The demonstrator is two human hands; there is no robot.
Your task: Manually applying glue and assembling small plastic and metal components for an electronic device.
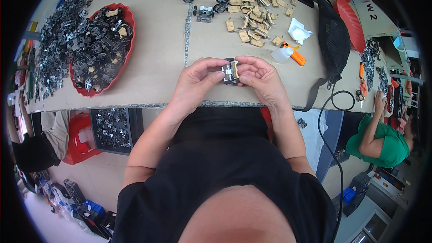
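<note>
Close to the table's front edge, both hands hold one small piece between them: a dark wheeled toy chassis (228, 73) with silvery parts. My left hand (196, 81) pinches its left side between thumb and fingers. On its right side, my right hand (262, 77) closes thumb and fingers on a tan plastic part (234, 69) set against the chassis. Whether the tan part is fastened to it, I cannot tell. Beyond the hands, a loose wheeled chassis (204, 13) lies alone near several scattered tan plastic parts (254, 15).
At left, a red scalloped tray (131, 31) is heaped with chassis, beside a spread of small metal parts (51, 45). Right of the hands lie a white bottle (281, 55), an orange cutter (294, 56) and a black bag (333, 36). A person in green (382, 141) sits at right.
</note>
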